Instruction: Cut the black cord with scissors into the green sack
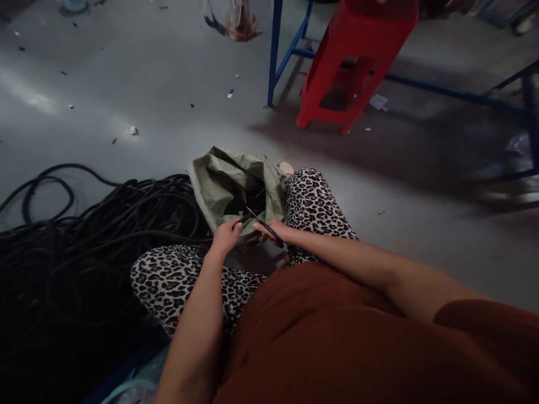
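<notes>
Head view: left grip (226, 235) pinches cable end (243, 218) beside scissors (268, 228) clenched in right grip (278, 231).

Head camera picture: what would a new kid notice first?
Probably the bright red stool at the top. Then the big heap of black cable on the floor at left, and the left hand and right hand meeting over a green sack, the right holding a dark scissor-like tool.

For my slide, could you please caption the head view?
Right hand holds scissors beside left hand, over green sack; black cable heaped nearby.
</notes>
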A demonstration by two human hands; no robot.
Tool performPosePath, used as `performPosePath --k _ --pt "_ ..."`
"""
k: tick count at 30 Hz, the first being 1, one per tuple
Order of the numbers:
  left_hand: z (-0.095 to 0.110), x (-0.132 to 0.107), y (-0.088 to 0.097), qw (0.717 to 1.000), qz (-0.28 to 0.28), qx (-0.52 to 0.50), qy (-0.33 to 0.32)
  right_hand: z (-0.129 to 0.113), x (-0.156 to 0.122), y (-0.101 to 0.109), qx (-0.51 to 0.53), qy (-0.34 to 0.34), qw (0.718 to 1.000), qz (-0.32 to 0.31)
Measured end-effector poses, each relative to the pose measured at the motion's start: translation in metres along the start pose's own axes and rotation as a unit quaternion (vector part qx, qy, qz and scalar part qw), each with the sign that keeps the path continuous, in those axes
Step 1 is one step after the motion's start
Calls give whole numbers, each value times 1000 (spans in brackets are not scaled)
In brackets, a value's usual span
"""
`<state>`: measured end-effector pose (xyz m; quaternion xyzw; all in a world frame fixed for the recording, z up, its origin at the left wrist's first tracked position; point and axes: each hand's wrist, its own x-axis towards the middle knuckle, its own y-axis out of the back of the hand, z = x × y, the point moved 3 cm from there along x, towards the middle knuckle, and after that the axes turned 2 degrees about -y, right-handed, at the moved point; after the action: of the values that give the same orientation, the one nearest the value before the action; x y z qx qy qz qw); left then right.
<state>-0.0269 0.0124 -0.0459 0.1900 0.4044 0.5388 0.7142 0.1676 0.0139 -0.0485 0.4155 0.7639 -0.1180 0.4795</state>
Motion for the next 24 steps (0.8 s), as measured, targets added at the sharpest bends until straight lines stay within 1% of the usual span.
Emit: performPosePath --k 5,15,24 --pt "0 1 -1 1000 -7 11 6 -1 -2 1 -6 2 1000 2" --pt "-4 1 -3 1000 8 10 2 -1 -2 0 -25 -2 1000 6" --pt "-5 2 -3 1000 3 23 -2 -4 -7 2 -47 -8 999 10"
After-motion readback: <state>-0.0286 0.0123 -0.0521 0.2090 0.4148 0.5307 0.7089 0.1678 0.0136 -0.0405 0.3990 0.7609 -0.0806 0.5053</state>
